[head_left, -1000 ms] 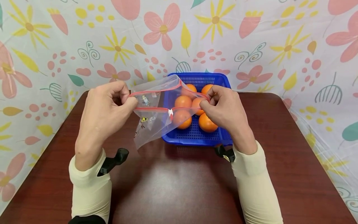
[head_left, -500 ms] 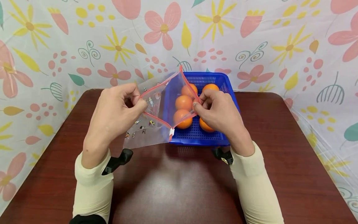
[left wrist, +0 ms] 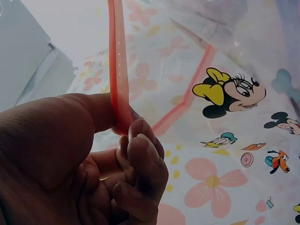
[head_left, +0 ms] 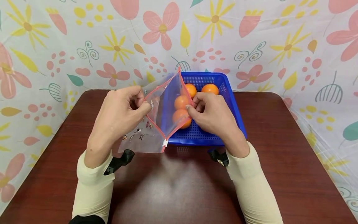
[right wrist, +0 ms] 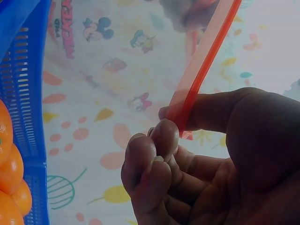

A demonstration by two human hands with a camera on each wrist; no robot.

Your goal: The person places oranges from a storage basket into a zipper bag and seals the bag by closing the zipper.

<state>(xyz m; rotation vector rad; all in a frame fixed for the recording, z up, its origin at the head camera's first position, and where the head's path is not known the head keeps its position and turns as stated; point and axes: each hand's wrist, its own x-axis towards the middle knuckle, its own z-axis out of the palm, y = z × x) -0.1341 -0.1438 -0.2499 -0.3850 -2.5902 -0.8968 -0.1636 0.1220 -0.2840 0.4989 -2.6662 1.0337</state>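
Note:
Both hands hold a clear zip bag point(head_left: 145, 137) with a red zip edge, a white slider at its near corner and cartoon prints. Its mouth is spread into a diamond shape. My left hand point(head_left: 117, 115) pinches the left side of the red edge between thumb and fingers, seen close in the left wrist view point(left wrist: 119, 84). The opposite side of that edge is pinched by my right hand point(head_left: 213, 116), in front of the basket. Several oranges point(head_left: 210, 89) lie in a blue plastic basket point(head_left: 195, 141); some show through the bag, others are hidden behind the right hand.
The basket stands at the back of a dark brown table point(head_left: 173, 189), close to a flower-patterned cloth point(head_left: 212, 40) hanging behind. Black wrist cameras point(head_left: 120, 160) jut inward from both sleeves.
The hands have come closer together, and the bag's mouth has gone from a narrow slit to a wide diamond. The slider corner has swung down toward me.

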